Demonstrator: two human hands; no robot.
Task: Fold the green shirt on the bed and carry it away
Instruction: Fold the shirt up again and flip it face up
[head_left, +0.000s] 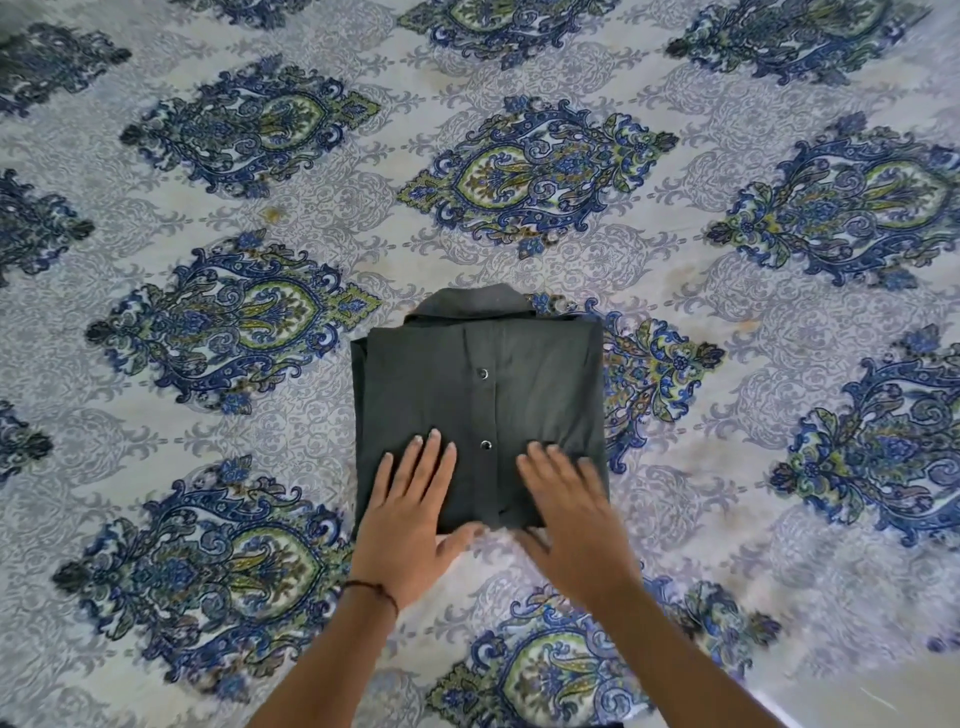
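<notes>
Clearly the folding looks all but done: the dark green button-front cotton shirt (478, 410) lies as a compact rectangle at lower centre of the frame on the blue-and-green paisley bedspread (727, 156), collar toward the top, and I have my left hand (410, 512) and right hand (569, 512) flat on its near part, fingers spread and gripping nothing, thumbs at the near fold. Next, I judge, I must slide fingers under that near edge and lift both sides evenly so the layers don't slip. Bare bedspread surrounds it everywhere, leaving ample room.
</notes>
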